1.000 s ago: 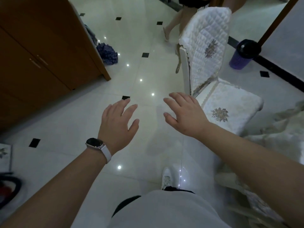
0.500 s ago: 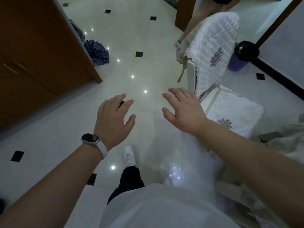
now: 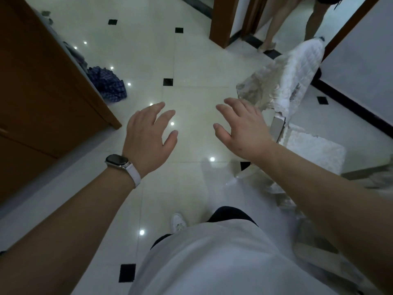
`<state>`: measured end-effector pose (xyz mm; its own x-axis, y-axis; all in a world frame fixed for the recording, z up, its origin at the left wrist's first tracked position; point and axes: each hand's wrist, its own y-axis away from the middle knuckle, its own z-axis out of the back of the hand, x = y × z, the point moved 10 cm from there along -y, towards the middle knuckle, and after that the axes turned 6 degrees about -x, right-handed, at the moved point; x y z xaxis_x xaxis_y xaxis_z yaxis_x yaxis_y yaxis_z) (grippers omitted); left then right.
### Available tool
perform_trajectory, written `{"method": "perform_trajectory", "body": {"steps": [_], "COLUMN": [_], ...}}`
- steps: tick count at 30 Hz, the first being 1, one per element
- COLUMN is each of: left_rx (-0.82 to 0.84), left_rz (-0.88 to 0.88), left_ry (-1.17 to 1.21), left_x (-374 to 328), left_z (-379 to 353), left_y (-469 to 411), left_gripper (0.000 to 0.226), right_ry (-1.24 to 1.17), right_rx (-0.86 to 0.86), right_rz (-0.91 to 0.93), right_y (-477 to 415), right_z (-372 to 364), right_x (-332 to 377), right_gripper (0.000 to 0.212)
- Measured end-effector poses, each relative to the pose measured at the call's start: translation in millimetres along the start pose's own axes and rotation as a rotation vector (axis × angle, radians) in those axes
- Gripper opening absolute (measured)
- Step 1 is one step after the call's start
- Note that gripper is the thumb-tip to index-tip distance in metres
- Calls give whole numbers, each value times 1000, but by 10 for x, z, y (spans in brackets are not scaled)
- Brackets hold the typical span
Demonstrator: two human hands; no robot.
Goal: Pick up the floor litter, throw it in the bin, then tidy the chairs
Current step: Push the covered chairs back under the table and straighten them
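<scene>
Hands out front, both w/ nothing in them. Left hand (image 3: 148, 135) sits mid-frame, watch (image 3: 118, 161) on the wrist, fingers spread and loose. Right hand (image 3: 242, 128) is the same, fingers (image 3: 234, 104) released and fanned, palm down. Both hang above the floor (image 3: 191, 60), touching nothing.

Chair (image 3: 297, 77) is at the right of the frame under a white quilted cover. Its back runs from mid-right up toward the upper right corner, and its seat (image 3: 314, 150) lies lower right, past the back. So the chair is to the right of both hands and slightly ahead. The right hand is clearly nearer, its fingertips just beside the draped edge of the back. Can't tell if they touch, prob. not. The left hand is well apart from it, w/ open floor between.

Litter: none obvious on the tiles near the hands. A blue crumpled bundle (image 3: 106, 84) lies at upper left against the wooden cabinet (image 3: 42, 92); can't say if it counts as litter. Bin: can't make it out for sure.

Likely step is the chair part. The right hand would take the near edge of the back and the left would have to cross over. One risk: the loose cover may slide instead of the frame moving. Another person's legs (image 3: 276, 24) stand at upper right, beyond the chair.
</scene>
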<state>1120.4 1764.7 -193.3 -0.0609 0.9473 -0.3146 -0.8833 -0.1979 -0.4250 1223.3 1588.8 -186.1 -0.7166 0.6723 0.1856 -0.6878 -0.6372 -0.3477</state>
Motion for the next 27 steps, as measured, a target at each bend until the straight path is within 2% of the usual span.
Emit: {"method": "perform_trajectory", "body": {"steps": [6,16,27], "left_rx": [28,92,118], "left_rz": [-94,-160,-369], "left_ry": [47,41,136], "left_x": [195,418,-148], "left_z": [-349,-1231,-1957], "left_y": [-668,-2213,-3981], "left_gripper": [47,45,45], "right_ry": [60,49,105], "right_rx": [-73,-58,-90], "right_rz": [-55,-156,-325], "right_y": [-516,-1729,-2664], "right_z": [-109,-725,-534], "right_x": [-343,-1448,-2770], "right_gripper": [49,50,49]}}
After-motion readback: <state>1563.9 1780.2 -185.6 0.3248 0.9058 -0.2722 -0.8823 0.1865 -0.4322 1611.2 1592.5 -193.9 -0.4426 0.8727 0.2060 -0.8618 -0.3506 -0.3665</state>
